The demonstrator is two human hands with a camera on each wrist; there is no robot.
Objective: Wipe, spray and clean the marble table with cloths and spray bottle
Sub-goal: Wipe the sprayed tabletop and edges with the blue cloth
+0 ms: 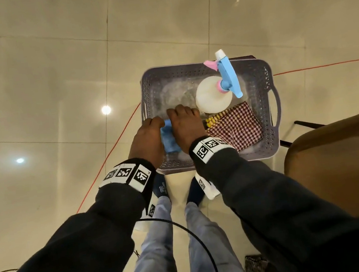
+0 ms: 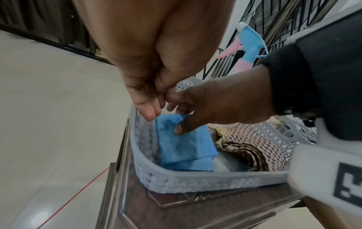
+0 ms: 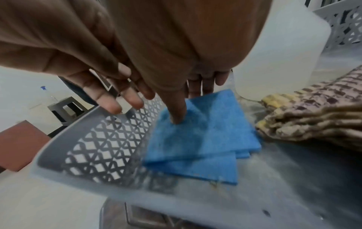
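Two hands: both down in the basket (image 1: 218,164), at the blue cloth (image 1: 168,138)
Stage: can't fix from these views; supplies sit together in basket; marble table not in view; reads either as fetching at the start or packing away at the end
Done: nothing of wiping or spraying can be confirmed; no wet or wiped surface shown
Left to do: if start, lift cloth + bottle out, spray, wipe; if end, only letting go of the cloth
Blue cloth: folded, several layers; lies on basket floor vs. the left wall, near front corner; top edge raised toward the fingers
R hand (image 1: 185,127): thumb (image 3: 176,111) pressed on top face of blue cloth; fingers reach past the cloth's far edge, seemingly under/behind it; reads as a pinch on that edge, moderately closed
L hand (image 1: 146,137): above basket's left rim, just beside blue cloth; fingers (image 3: 109,103) loosely bent, hold nothing; tips near or at the rim, contact w/ cloth not shown
Spray bottle (image 1: 214,96): white body, blue/pink trigger head; upright in basket, back right, beside R hand; untouched
Checked cloth (image 1: 236,126): folded, red-white weave, yellow edge; right of blue cloth, in front of bottle; untouched
Basket: grey perforated plastic, handles at ends; on a dark stand (image 2: 176,209) over pale floor tiles
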